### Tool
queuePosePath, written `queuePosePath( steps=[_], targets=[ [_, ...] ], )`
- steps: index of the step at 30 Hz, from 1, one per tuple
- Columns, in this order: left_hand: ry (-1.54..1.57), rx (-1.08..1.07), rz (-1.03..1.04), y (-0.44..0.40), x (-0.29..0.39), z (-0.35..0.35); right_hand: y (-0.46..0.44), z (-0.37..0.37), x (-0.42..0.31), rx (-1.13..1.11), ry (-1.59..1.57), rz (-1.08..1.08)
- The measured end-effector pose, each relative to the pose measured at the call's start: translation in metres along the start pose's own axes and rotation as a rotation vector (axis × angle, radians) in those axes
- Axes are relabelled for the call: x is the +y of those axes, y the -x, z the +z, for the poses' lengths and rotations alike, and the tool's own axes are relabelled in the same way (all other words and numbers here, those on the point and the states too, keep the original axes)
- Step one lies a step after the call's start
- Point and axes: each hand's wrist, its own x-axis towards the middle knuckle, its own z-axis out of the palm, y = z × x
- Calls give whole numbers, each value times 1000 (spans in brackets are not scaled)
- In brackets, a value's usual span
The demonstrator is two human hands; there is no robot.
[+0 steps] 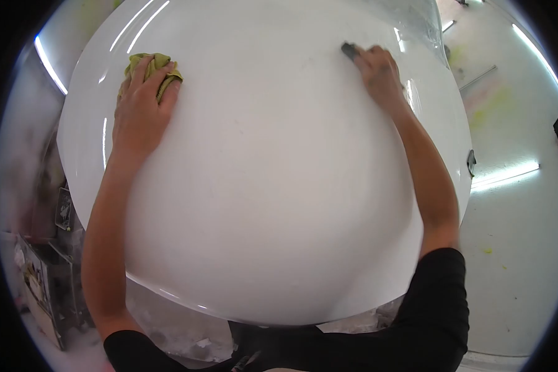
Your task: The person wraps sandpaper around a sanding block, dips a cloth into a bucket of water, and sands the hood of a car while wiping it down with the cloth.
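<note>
A glossy white car hood [260,186] spreads out in front of me and curves away on all sides. On its far left part, my left hand [144,111] presses a crumpled yellow-green cloth [149,62], fingers spread over the folds. Toward the far right, my right hand [381,77] grips a small dark block [349,51], whose front end pokes out past the fingertips against the white surface. The rest of the block is hidden under the fingers. Faint grey smudges show on the paint left of the block.
A windshield [409,22] borders the hood at the far right. At the lower left stands a box-like stand [46,291] with things in it. A pale wall [508,248] with yellow paint marks and light tubes runs along the right.
</note>
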Motion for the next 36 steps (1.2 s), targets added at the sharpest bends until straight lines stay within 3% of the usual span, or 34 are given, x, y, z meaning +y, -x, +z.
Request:
queuePosePath(
  steps=[2,4,8,11,13,14,16,20,22,24,27,29,31,34,36],
  targets=[
    [16,10,0,1,2,1,-24,14,3,-18,-14,220],
    [29,-5,1,1,6,-1,-7,-2,-4,-43,-48,226],
    [31,-12,3,1,2,-3,77,-56,-35,-72,-75,87],
    [29,-41,4,1,5,-10,73,-37,-11,-36,-185,29],
    [60,-29,14,-2,0,-4,-7,2,25,-117,63,78],
    [70,-21,15,-2,-3,-3,-43,38,48,-36,-16,280],
    [74,-4,38,-2,-6,0,-86,43,48,-28,-93,252],
    [86,-9,19,-1,1,-9,-58,21,42,-36,-33,156],
    [48,3,31,-2,-1,-9,26,-32,-4,-141,7,113],
    [33,-3,31,0,0,-3,86,-69,-38,-48,-156,-11],
    [30,-5,21,-1,3,-4,39,-33,10,-142,-11,27],
    [68,-5,4,-1,0,-4,-39,15,40,-144,-2,264],
    [77,6,41,-3,-5,-3,-87,47,68,-241,63,348],
    [97,3,51,1,1,-5,-67,16,39,-275,-17,419],
    [79,25,31,-2,-2,-8,8,0,40,-124,117,108]
  ],
)
